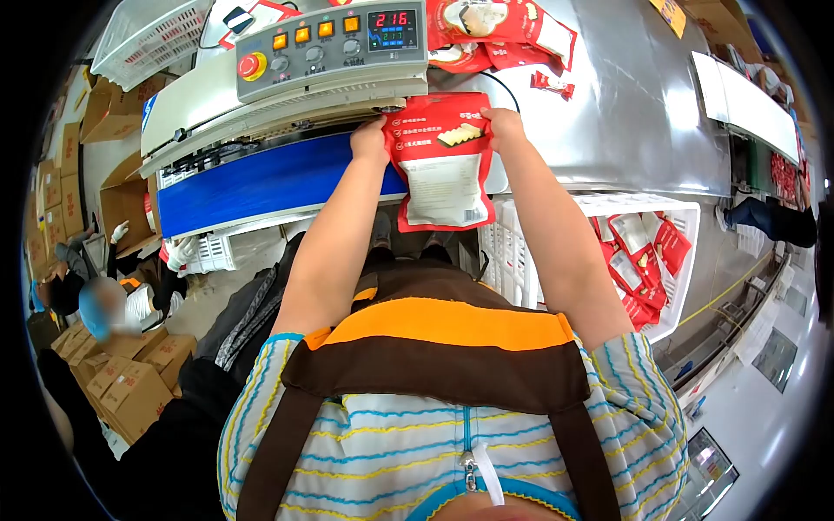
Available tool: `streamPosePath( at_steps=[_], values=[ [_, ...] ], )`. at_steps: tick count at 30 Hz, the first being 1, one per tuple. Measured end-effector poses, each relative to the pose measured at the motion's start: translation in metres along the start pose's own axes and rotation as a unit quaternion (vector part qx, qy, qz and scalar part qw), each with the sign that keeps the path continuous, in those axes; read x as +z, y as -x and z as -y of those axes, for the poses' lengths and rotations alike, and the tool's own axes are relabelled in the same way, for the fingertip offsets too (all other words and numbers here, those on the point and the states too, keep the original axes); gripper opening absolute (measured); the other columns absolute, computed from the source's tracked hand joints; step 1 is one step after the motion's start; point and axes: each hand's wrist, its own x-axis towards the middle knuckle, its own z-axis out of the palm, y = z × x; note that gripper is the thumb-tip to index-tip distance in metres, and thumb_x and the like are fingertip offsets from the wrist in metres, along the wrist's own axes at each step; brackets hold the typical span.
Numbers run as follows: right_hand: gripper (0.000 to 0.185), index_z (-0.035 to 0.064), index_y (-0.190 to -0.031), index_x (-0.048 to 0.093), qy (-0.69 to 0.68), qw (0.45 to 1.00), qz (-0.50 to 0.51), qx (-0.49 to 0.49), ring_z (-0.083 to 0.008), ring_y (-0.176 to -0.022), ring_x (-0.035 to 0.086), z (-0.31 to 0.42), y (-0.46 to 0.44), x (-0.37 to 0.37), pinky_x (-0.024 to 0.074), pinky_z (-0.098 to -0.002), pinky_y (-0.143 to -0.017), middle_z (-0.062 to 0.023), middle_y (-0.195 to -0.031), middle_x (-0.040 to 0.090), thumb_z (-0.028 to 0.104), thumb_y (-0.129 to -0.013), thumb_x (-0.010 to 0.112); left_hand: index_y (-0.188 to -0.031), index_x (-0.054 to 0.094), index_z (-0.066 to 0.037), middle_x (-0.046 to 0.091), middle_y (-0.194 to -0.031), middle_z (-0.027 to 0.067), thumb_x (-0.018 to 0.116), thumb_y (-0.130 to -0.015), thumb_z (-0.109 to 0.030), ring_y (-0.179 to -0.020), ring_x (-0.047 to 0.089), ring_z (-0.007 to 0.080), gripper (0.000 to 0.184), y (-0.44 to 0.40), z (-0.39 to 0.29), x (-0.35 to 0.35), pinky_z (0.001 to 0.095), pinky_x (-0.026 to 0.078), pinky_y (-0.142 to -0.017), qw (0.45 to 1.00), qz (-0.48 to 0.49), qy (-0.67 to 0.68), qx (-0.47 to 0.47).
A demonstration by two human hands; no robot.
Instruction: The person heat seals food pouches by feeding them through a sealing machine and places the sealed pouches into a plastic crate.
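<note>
A red and white food pouch (445, 178) hangs upright in front of me, its printed side facing up toward me. My left hand (372, 141) is closed on its upper left edge, right beside the end of the sealing machine (330, 61). On the other side, my right hand (506, 130) pinches the pouch's upper right corner. The pouch's top left corner is at the machine's sealing slot; whether it is inside cannot be made out. A blue conveyor belt (261, 187) runs along the machine's front, left of the pouch.
More red pouches (504, 30) and a small red packet (552, 85) lie on the steel table (634, 113). A white crate (686, 269) with several pouches stands low at right. Another white crate (152, 39) is far left. A co-worker in white gloves (181, 253) is among cardboard boxes (135, 395).
</note>
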Motion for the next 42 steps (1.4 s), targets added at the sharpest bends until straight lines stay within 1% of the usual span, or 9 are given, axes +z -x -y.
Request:
streamPosePath(
  at_steps=[16, 18, 21, 22, 24, 25, 30, 35, 42],
  values=[
    [0.011, -0.0063, -0.078, 0.057, 0.038, 0.998, -0.031, -0.037, -0.0259, -0.068, 0.058, -0.048, 0.049, 0.128, 0.0478, -0.0386, -0.06, -0.0182, -0.078, 0.058, 0.004, -0.074, 0.058, -0.104, 0.051, 0.003, 0.056, -0.101, 0.0157, 0.047, -0.083, -0.005, -0.091, 0.056, 0.0279, 0.023, -0.046, -0.107, -0.115, 0.0407, 0.045, -0.081, 0.998, -0.007, -0.038, -0.04],
    [0.017, -0.0064, -0.073, 0.055, -0.089, 0.985, 0.072, 0.126, -0.0305, -0.066, 0.061, -0.026, 0.064, 0.107, 0.0491, -0.038, -0.051, -0.0188, -0.075, 0.058, 0.009, -0.078, 0.048, -0.117, 0.041, 0.002, 0.047, -0.116, 0.0181, 0.027, -0.091, -0.017, -0.106, 0.048, 0.0311, 0.036, -0.014, -0.127, -0.098, 0.045, 0.039, -0.09, 0.987, 0.012, -0.147, -0.058],
    [0.019, -0.0044, -0.074, 0.054, -0.11, 0.983, 0.131, -0.069, -0.0234, -0.053, 0.061, -0.006, 0.095, 0.051, 0.0481, -0.0288, -0.046, -0.0121, -0.067, 0.058, 0.014, -0.079, 0.05, -0.122, 0.036, 0.0, 0.042, -0.123, 0.0177, 0.029, -0.088, -0.02, -0.11, 0.045, 0.0317, 0.041, -0.021, -0.146, -0.142, 0.0443, 0.039, -0.09, 0.938, 0.111, -0.329, 0.015],
    [0.02, -0.0033, -0.075, 0.054, -0.088, 0.979, 0.106, -0.151, -0.0213, -0.051, 0.06, 0.001, 0.108, 0.023, 0.0475, -0.0277, -0.047, -0.0104, -0.067, 0.058, 0.016, -0.079, 0.051, -0.122, 0.037, -0.003, 0.044, -0.12, 0.0184, 0.035, -0.085, -0.025, -0.101, 0.05, 0.0309, 0.043, -0.022, -0.155, -0.172, 0.044, 0.043, -0.082, 0.857, 0.082, -0.496, 0.114],
    [0.019, -0.0004, -0.075, 0.055, -0.048, 0.968, 0.014, -0.247, -0.0191, -0.052, 0.059, 0.016, 0.133, -0.044, 0.0465, -0.0272, -0.049, -0.0083, -0.066, 0.057, 0.018, -0.079, 0.051, -0.117, 0.041, -0.001, 0.046, -0.117, 0.0214, 0.052, -0.078, -0.02, -0.096, 0.053, 0.0297, 0.044, 0.043, -0.155, -0.135, 0.042, 0.045, -0.079, 0.959, -0.078, -0.257, 0.087],
    [0.018, 0.0015, -0.074, 0.055, -0.035, 0.963, -0.054, -0.262, -0.0191, -0.055, 0.059, 0.02, 0.147, -0.084, 0.0461, -0.0278, -0.052, -0.0077, -0.065, 0.056, 0.019, -0.078, 0.05, -0.113, 0.044, 0.001, 0.049, -0.108, 0.0232, 0.052, -0.079, -0.021, -0.1, 0.048, 0.0325, 0.041, 0.114, -0.136, -0.067, 0.0351, 0.04, -0.087, 0.851, -0.284, -0.409, 0.167],
    [0.02, 0.0032, -0.089, 0.058, 0.089, 0.863, -0.452, -0.21, -0.0222, -0.068, 0.058, -0.058, 0.125, -0.329, 0.0456, -0.0344, -0.059, -0.0091, -0.079, 0.06, 0.019, -0.079, 0.05, -0.118, 0.041, -0.001, 0.044, -0.117, 0.0169, 0.05, -0.082, -0.016, -0.104, 0.045, 0.0268, 0.04, 0.148, -0.105, -0.102, 0.0301, 0.036, -0.088, 0.594, -0.06, -0.695, 0.401],
    [0.053, 0.0027, -0.116, 0.043, 0.283, 0.841, -0.458, 0.054, -0.0348, -0.095, 0.053, -0.217, 0.096, -0.498, 0.0422, -0.0387, -0.081, -0.0216, -0.098, 0.056, 0.015, -0.066, 0.057, -0.113, 0.043, -0.001, 0.045, -0.114, 0.0109, 0.048, -0.084, -0.01, -0.1, 0.046, 0.02, 0.031, 0.196, -0.054, -0.031, 0.0287, 0.037, -0.083, 0.697, 0.115, -0.669, 0.231],
    [0.03, 0.0009, -0.096, 0.057, 0.275, 0.845, -0.457, -0.035, -0.0279, -0.076, 0.06, -0.226, 0.1, -0.47, 0.0469, -0.0331, -0.068, -0.0182, -0.083, 0.061, 0.01, -0.067, 0.062, -0.111, 0.045, -0.002, 0.049, -0.109, 0.0087, 0.048, -0.083, -0.005, -0.097, 0.048, 0.0153, 0.029, 0.211, -0.004, 0.04, 0.0257, 0.039, -0.08, 0.69, 0.249, -0.639, 0.229]
  ],
)
